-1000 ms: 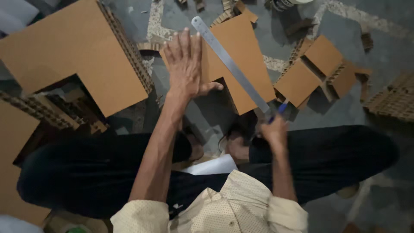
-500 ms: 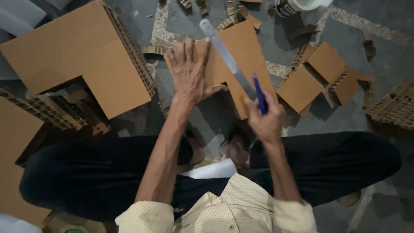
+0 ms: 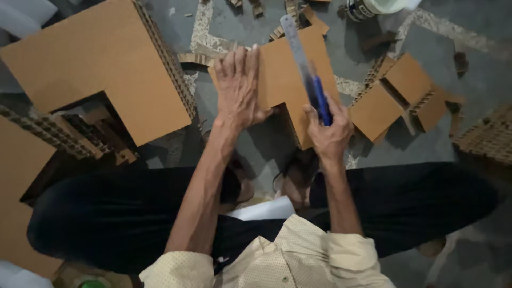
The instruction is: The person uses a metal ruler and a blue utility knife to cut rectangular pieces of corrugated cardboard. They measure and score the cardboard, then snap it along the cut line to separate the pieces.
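Notched cardboard piece (image 3: 282,80) flat on the floor (image 3: 469,90), just ahead of the crossed legs. Pinned by left hand (image 3: 238,88), palm down, fingers spread, closed on nothing. Right hand (image 3: 329,130) wrapped in a closed grip around a blue pen (image 3: 320,98) together with a metal ruler (image 3: 296,50), the ruler slanting across the piece's right part. Best to keep the palm pressing and the ruler edge flat on the board. Large L-shaped cardboard block (image 3: 101,69) to the left, smaller cardboard pieces (image 3: 397,96) to the right, a tin (image 3: 368,8) at top; scraps crowding the far edge.
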